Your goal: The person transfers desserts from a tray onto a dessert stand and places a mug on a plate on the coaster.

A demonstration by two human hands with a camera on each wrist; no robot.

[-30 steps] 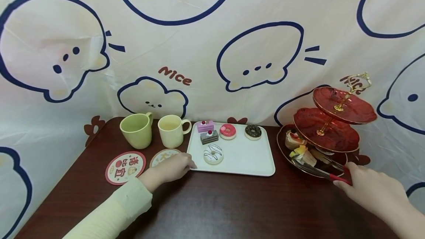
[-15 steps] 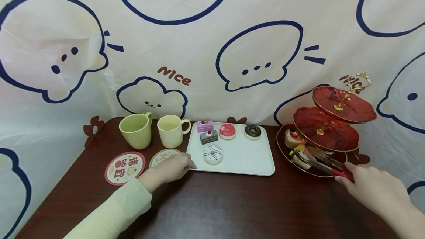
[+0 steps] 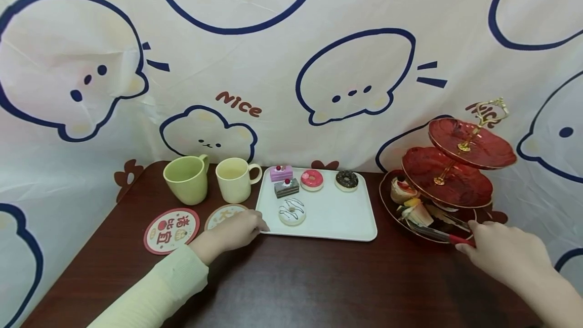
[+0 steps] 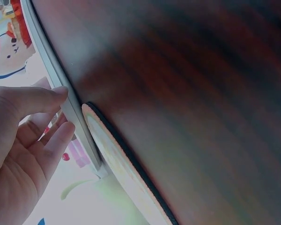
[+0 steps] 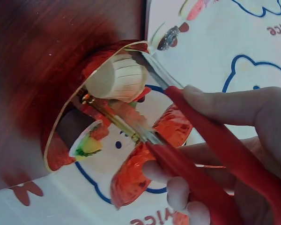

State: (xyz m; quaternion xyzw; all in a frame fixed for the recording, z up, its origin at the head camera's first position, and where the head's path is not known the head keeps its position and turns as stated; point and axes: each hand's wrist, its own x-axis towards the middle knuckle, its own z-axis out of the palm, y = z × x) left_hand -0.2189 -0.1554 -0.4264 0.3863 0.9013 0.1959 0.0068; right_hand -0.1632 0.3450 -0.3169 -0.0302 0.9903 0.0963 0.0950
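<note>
Dark tabletop (image 3: 328, 282); near back edge, left fingers (image 4: 59, 140) pinch tray (image 3: 341, 216). Right fingers (image 5: 177, 191) grip tongs (image 3: 459, 240); handles (image 5: 208, 124) plain in right wrist view, mostly hidden from head.

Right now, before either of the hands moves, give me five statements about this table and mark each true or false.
1. The right hand holds red-handled tongs. True.
2. The left hand rests on the tiered stand. False: it is at the near left corner of the white tray.
3. The pink donut lies left of the dark donut. True.
4. The green mug stands on the white tray. False: it stands on the table, left of the tray.
5. The tiered stand has three tiers. True.
</note>
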